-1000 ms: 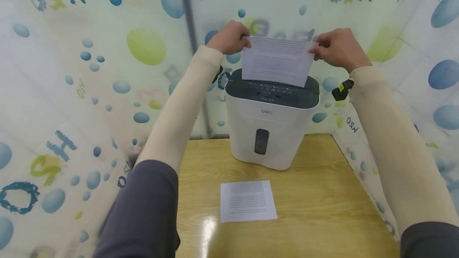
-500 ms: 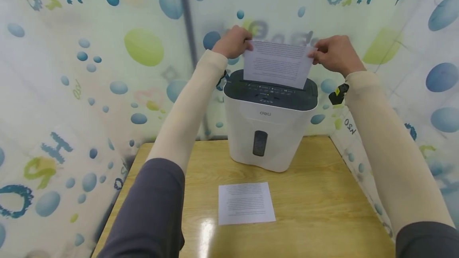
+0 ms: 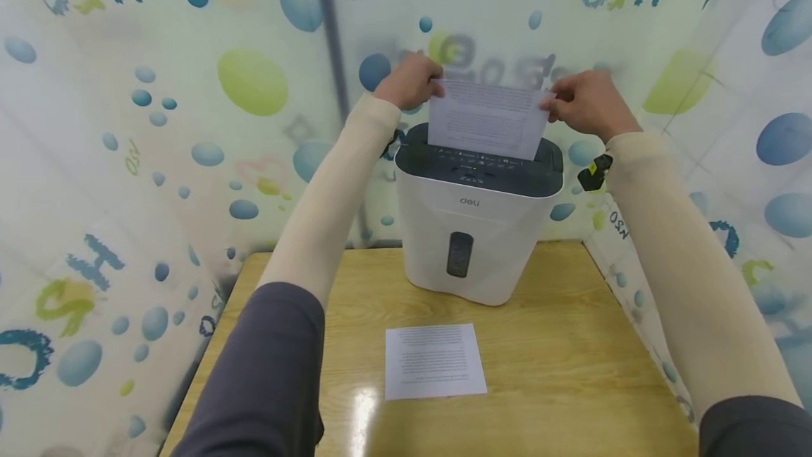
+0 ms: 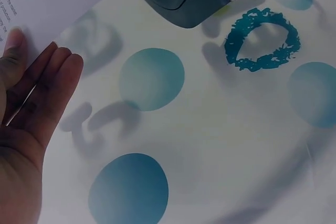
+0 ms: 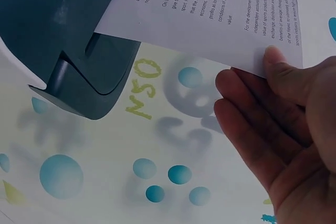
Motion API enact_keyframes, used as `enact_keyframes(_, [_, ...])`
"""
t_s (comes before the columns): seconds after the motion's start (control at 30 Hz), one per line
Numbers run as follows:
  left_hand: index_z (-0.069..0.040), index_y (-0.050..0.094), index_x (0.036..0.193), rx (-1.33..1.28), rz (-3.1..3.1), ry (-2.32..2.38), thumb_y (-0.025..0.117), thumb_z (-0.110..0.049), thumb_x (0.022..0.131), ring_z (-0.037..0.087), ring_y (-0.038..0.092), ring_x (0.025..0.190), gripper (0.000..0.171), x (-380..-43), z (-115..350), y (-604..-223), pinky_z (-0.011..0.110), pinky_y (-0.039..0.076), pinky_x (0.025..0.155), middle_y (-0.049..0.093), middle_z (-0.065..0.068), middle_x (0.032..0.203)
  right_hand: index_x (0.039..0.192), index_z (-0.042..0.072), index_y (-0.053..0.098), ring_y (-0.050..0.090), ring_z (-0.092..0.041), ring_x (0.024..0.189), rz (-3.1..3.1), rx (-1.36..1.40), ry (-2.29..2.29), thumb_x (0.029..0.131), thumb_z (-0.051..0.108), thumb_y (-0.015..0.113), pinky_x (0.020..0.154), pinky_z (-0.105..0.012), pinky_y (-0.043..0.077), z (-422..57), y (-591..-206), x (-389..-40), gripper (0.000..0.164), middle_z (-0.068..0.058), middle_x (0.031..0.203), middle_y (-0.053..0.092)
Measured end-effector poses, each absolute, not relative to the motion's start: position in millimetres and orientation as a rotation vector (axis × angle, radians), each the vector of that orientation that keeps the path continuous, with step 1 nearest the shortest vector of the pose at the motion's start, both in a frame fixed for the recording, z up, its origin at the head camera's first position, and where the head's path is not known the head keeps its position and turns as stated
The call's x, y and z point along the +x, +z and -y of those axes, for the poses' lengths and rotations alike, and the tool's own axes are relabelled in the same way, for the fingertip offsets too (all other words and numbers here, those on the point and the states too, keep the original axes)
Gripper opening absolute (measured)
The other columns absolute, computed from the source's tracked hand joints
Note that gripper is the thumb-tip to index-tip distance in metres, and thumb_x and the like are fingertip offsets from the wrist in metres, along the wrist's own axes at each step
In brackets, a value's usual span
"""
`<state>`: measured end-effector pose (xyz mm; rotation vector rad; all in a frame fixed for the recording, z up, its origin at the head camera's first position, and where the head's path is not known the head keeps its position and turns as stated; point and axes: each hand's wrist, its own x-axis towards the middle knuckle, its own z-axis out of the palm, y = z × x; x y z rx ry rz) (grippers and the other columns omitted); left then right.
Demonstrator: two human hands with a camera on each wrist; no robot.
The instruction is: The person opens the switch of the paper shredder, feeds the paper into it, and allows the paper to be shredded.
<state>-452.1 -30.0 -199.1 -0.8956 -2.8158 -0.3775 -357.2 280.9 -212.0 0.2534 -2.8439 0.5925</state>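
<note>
A printed sheet of paper (image 3: 485,118) stands upright with its lower edge in the slot of a paper shredder (image 3: 469,231), which has a white body and a dark top. My left hand (image 3: 414,82) pinches the sheet's upper left corner. At the opposite corner my right hand (image 3: 586,101) pinches it between thumb and fingers. In the right wrist view the thumb of the right hand (image 5: 294,108) presses on the printed side of the paper (image 5: 210,19). The left wrist view shows the left hand (image 4: 37,93) at the paper's edge, partly cut off by the frame.
A second printed sheet (image 3: 435,362) lies flat on the wooden table (image 3: 558,358), in front of the shredder. Behind and on both sides hangs a pale curtain (image 3: 254,147) with blue and green dots.
The upright sheet has sunk lower into the shredder's slot, and both hands have come down with it, still pinching its top corners. The head view has shifted slightly.
</note>
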Motion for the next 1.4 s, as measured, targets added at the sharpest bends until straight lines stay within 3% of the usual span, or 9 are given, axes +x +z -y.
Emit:
enact_keyframes(0.2, [-0.008,0.071,0.116,-0.876,2.900,-0.429,0.055,-0.023,0.107,0.018,0.055,0.090,0.023,-451,30,-204,0.027,0.043,0.075,0.070,0.005,0.115,0.120,0.000,0.071,0.058,-0.032,0.091,2.911,0.278,0.547,0.104,0.029,0.060,0.071,-0.040,0.042,-280,-214,-360,0.035,-0.024,0.106,0.073])
enact_keyframes(0.5, [-0.009,0.070,0.105,-0.902,2.973,-0.373,0.057,-0.021,0.106,0.017,0.055,0.079,0.018,-448,28,-206,0.027,0.045,0.069,0.064,0.006,0.096,0.116,-0.002,0.072,0.066,-0.029,0.087,3.066,0.326,0.455,0.102,0.026,0.063,0.071,-0.036,0.048,-279,-205,-364,0.033,-0.018,0.095,0.077])
enact_keyframes(0.7, [-0.008,0.073,0.112,-0.935,2.991,-0.322,0.057,-0.019,0.106,0.018,0.057,0.084,0.020,-446,28,-211,0.027,0.047,0.072,0.070,0.009,0.106,0.121,-0.003,0.070,0.070,-0.033,0.095,3.144,0.326,0.444,0.102,0.025,0.063,0.080,-0.043,0.053,-277,-206,-367,0.035,-0.019,0.101,0.077])
enact_keyframes(0.97, [-0.009,0.073,0.115,-0.921,2.995,-0.279,0.057,-0.019,0.106,0.020,0.057,0.085,0.021,-449,26,-215,0.028,0.045,0.071,0.070,0.007,0.108,0.127,-0.004,0.067,0.071,-0.035,0.097,3.197,0.329,0.426,0.103,0.024,0.063,0.081,-0.044,0.054,-274,-205,-366,0.037,-0.023,0.111,0.075])
enact_keyframes(1.2, [-0.008,0.074,0.114,-0.959,2.966,-0.268,0.060,-0.019,0.105,0.019,0.057,0.084,0.020,-446,24,-218,0.028,0.045,0.071,0.072,0.008,0.109,0.123,-0.004,0.070,0.070,-0.033,0.097,3.221,0.333,0.380,0.103,0.023,0.061,0.083,-0.047,0.053,-273,-207,-364,0.035,-0.020,0.104,0.077])
enact_keyframes(1.4, [-0.006,0.075,0.118,-0.994,2.968,-0.214,0.063,-0.022,0.104,0.019,0.061,0.090,0.025,-445,25,-224,0.030,0.049,0.079,0.074,0.010,0.116,0.122,-0.003,0.072,0.071,-0.030,0.096,3.239,0.364,0.339,0.103,0.025,0.061,0.083,-0.047,0.056,-274,-210,-365,0.036,-0.018,0.102,0.078])
